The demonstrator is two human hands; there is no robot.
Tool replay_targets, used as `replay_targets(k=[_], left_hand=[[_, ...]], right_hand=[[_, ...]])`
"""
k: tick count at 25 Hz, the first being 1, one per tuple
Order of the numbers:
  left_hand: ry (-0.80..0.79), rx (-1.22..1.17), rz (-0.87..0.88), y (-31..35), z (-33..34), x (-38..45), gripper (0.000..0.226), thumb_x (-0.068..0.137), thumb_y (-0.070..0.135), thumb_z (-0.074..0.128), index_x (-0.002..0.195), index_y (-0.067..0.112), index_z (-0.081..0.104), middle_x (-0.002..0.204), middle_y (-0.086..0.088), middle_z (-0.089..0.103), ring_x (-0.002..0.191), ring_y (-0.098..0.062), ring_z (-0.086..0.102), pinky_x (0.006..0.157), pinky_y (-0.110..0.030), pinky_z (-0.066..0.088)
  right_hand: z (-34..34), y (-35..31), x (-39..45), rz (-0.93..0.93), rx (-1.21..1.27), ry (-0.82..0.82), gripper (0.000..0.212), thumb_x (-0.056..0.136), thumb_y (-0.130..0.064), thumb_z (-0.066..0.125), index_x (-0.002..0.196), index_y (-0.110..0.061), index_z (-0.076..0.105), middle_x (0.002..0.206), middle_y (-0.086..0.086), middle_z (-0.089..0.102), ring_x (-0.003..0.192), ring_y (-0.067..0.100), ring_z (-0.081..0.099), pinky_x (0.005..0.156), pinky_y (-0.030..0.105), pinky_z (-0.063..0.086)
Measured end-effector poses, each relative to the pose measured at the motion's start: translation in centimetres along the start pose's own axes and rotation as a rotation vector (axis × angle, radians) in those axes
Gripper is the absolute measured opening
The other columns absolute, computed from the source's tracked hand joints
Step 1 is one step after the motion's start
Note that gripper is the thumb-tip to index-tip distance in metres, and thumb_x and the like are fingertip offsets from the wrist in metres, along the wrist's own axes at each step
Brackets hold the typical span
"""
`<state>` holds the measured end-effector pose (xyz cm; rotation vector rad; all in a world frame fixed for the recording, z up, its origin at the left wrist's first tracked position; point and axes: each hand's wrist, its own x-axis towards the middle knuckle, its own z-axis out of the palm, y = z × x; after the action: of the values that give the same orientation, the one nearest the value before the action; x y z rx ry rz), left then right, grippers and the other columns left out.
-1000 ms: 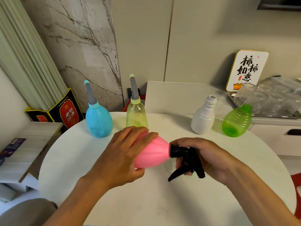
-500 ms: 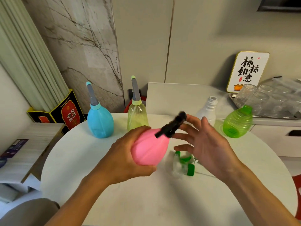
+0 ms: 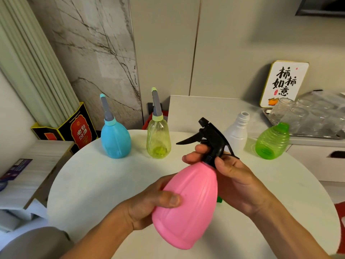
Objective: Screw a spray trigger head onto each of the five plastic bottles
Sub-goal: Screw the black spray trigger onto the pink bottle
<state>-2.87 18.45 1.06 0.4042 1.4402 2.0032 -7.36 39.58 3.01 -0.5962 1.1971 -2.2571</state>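
Note:
I hold a pink bottle [image 3: 188, 204] tilted above the round white table [image 3: 93, 182]. My left hand [image 3: 149, 204] grips its body from the left. A black trigger head [image 3: 209, 137] sits on its neck, and my right hand [image 3: 231, 180] pinches the black collar there. At the back stand a blue bottle [image 3: 115, 141] and a yellow bottle [image 3: 158, 141], each with a grey nozzle head. A white bottle [image 3: 237, 133] with an open neck and a green bottle [image 3: 271, 143] stand at the back right.
A small green part [image 3: 219, 199] peeks out behind the pink bottle, mostly hidden. A counter at the right carries a tray of glasses [image 3: 308, 118] and a sign [image 3: 283, 83]. A black and red box [image 3: 74, 128] stands at the left.
The pink bottle has swung from lying sideways to nearly upright and closer to me. My right hand, open half a second ago, now pinches the black head's collar.

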Motion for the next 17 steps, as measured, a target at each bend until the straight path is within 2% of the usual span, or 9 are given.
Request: replay_targets(k=[5,8,11,14,17], left_hand=[[0.095,0.002,0.079,-0.2,0.2,0.4,0.094,0.054,0.043,0.091,0.135,0.012,0.054,0.125,-0.020,0.059,0.113,-0.037,0.057,0.093,-0.052,0.047],[0.113,0.042,0.136,-0.2,0.3,0.5,0.087,0.059,0.038,0.090,0.135,0.015,0.054,0.126,-0.015,0.060,0.115,-0.034,0.059,0.089,-0.045,0.052],[0.139,0.074,0.154,-0.4,0.2,0.6,0.076,0.065,0.024,0.082,0.135,0.019,0.054,0.129,-0.015,0.059,0.118,-0.035,0.058,0.089,-0.045,0.052],[0.330,0.209,0.142,-0.2,0.3,1.1,0.069,0.058,0.034,0.085,0.121,0.047,0.060,0.119,0.010,0.066,0.111,-0.016,0.063,0.080,-0.036,0.058],[0.472,0.613,0.152,-0.3,1.1,1.1,0.087,0.051,0.050,0.092,0.120,0.066,0.041,0.118,0.033,0.055,0.108,0.008,0.055,0.072,-0.018,0.056]], right_hand=[[0.9,0.1,0.4,-0.079,-0.085,0.140,0.035,0.081,-0.039,0.078,0.108,-0.017,0.072,0.102,0.010,0.073,0.104,0.025,0.065,0.094,0.038,0.051],[1.4,0.0,0.5,-0.088,-0.114,0.159,0.034,0.080,-0.038,0.079,0.106,-0.016,0.073,0.101,0.012,0.073,0.098,0.023,0.067,0.087,0.033,0.054],[1.5,-0.2,0.4,-0.091,-0.126,0.183,0.029,0.083,-0.035,0.076,0.104,-0.016,0.074,0.099,0.012,0.073,0.095,0.022,0.068,0.083,0.031,0.054],[1.5,0.3,0.6,-0.130,-0.216,0.343,0.025,0.083,-0.033,0.073,0.102,-0.017,0.075,0.098,0.008,0.075,0.094,0.019,0.068,0.080,0.026,0.054],[1.5,1.2,0.5,-0.156,-0.313,0.448,0.031,0.081,-0.039,0.075,0.103,-0.019,0.075,0.101,0.006,0.077,0.098,0.019,0.069,0.083,0.025,0.055]])
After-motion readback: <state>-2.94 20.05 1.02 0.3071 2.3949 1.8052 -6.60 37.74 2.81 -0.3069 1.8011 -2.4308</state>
